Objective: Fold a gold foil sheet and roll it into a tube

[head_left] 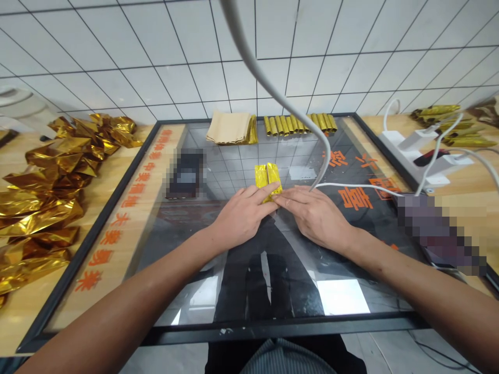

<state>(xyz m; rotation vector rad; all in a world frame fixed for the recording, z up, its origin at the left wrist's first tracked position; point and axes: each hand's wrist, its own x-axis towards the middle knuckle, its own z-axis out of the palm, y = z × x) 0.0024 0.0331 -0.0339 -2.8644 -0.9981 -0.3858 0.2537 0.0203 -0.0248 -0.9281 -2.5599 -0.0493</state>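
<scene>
A small piece of folded gold paper, with a seam down its middle, lies on the glass tabletop in front of me. My left hand is closed on its near part, fingers over the top and thumb along the near edge. From the other side, my right hand pinches the near right corner with its fingers held together. The fingertips of both hands almost meet there, and they hide the paper's near end.
Behind lie a stack of tan paper sheets and a row of gold rolls. Crumpled gold foil shapes fill the left side. At right are a power strip, more gold rolls and a blurred device. A white cable hangs in front.
</scene>
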